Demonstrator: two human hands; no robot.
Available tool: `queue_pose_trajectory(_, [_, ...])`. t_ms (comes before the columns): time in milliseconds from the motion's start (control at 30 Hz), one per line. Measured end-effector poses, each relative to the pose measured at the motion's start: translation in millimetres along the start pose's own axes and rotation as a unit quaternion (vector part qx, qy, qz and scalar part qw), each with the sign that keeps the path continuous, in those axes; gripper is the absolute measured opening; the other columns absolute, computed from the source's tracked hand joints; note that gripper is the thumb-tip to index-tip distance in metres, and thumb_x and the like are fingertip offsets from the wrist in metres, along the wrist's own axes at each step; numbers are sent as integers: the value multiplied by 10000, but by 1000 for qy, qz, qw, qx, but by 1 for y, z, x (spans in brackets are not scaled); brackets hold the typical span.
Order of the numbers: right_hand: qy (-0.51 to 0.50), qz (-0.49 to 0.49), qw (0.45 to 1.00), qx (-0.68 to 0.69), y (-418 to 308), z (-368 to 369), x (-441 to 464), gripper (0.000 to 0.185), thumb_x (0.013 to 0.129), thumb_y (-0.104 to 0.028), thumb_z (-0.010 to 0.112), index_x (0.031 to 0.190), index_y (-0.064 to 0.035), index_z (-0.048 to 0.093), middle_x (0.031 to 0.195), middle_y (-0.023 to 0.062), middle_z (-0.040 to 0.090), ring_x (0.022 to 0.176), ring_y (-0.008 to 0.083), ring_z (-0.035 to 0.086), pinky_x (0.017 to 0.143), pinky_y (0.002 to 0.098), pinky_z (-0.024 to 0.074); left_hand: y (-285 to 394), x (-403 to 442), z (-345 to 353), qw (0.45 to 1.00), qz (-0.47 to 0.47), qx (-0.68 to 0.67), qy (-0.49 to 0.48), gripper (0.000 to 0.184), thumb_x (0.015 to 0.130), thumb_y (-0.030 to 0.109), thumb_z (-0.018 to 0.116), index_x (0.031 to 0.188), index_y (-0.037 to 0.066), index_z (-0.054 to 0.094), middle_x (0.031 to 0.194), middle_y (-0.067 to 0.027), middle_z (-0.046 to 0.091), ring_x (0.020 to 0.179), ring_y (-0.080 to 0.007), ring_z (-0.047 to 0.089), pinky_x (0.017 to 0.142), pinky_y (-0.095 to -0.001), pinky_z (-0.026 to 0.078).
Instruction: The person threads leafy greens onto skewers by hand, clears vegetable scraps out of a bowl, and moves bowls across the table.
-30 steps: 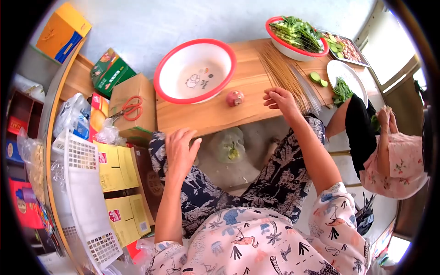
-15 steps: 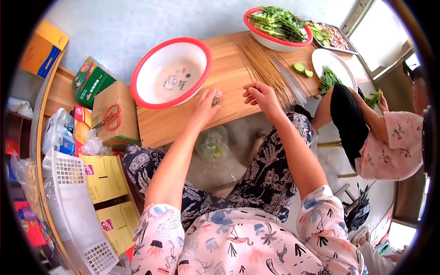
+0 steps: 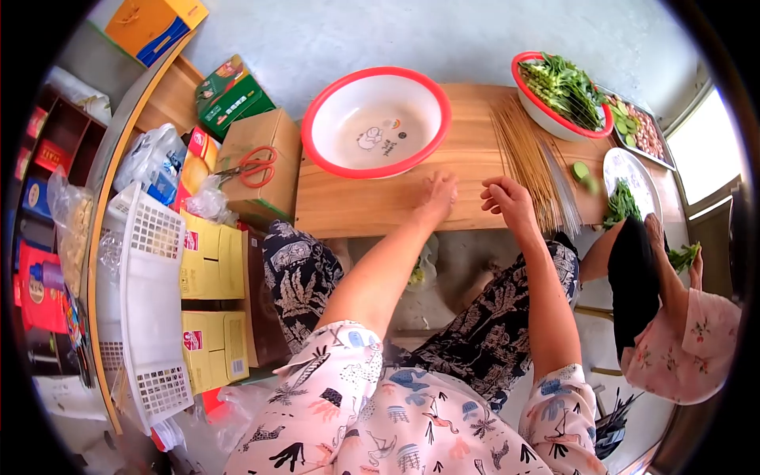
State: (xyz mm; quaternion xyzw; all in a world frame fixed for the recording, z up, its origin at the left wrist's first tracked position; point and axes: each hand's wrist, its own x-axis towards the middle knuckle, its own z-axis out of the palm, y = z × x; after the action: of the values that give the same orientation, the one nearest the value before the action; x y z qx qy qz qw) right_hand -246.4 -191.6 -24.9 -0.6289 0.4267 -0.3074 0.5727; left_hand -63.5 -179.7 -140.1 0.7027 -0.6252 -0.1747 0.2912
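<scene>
My left hand [image 3: 440, 196] rests low over the wooden tabletop [image 3: 364, 202], just in front of the red-rimmed white basin [image 3: 376, 74]. Its fingers bend downward and their tips are partly hidden, so what they hold, if anything, cannot be made out. To its right, my right hand [image 3: 507, 199] hovers near the table's front edge with its fingers curled in and nothing visible in them. Long thin bamboo skewers [image 3: 526, 150] lie close beyond it, alongside paler, translucent sticks [image 3: 564, 182]. The basin has a cartoon print inside and stands upright.
At the right are a basin of leafy greens [image 3: 554, 87], a tray [image 3: 671, 165] of sliced vegetables and pinkish pieces, a plate [image 3: 633, 162] and cut green pieces [image 3: 580, 169]. A co-worker's hand [image 3: 697, 265] holds greens. Scissors [image 3: 257, 168] lie on a carton [image 3: 273, 131] at left.
The view has turned, so the table and basins sit farther right in the picture. My hands are nearer each other, and my left hand has turned lower toward the tabletop. My right hand stays curled.
</scene>
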Motion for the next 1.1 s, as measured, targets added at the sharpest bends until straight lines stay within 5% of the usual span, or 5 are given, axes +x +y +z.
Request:
queue_pose_trajectory(233, [4, -1, 999, -36, 5, -3, -3, 193, 917, -131, 505, 1024, -16, 619, 805, 38, 643, 651, 94, 610, 581, 221, 458, 26, -31, -33, 995, -27, 48, -86, 450, 720, 147, 674, 1131, 113, 492, 1165, -178, 491, 1030, -406, 497, 863, -468, 448])
queue_pose_trajectory(500, [-6, 6, 995, -95, 0, 1, -9, 207, 911, -145, 506, 1026, -19, 624, 785, 34, 640, 637, 96, 615, 574, 225, 460, 60, -90, -175, 987, -31, -117, -104, 391, 685, 194, 695, 1030, 81, 550, 1017, -77, 621, 888, -211, 627, 782, -338, 497])
queue_pose_trajectory(733, [-25, 1, 991, -131, 4, 6, -12, 215, 894, -142, 521, 1019, -3, 628, 756, 46, 640, 622, 100, 622, 561, 229, 460, -25, -111, -293, 914, -50, -394, 84, 356, 818, 97, 662, 1127, 86, 485, 936, -15, 594, 771, -71, 552, 560, -211, 438])
queue_pose_trajectory(867, [-41, 4, 987, -156, 5, 8, -13, 210, 902, -145, 520, 1019, -7, 627, 761, 39, 636, 631, 99, 618, 565, 225, 458, -91, -120, -336, 924, -167, -260, 224, 419, 764, 103, 712, 1116, 51, 490, 848, -59, 617, 611, -93, 563, 488, -245, 451])
queue_pose_trajectory(1100, [-66, -11, 979, -192, 10, 13, -14, 195, 902, -131, 525, 998, 9, 621, 757, 43, 625, 636, 105, 609, 590, 234, 473, -226, -116, -348, 908, -265, 54, 320, 526, 670, 347, 724, 1067, 52, 546, 915, -121, 653, 835, -278, 631, 734, -373, 495])
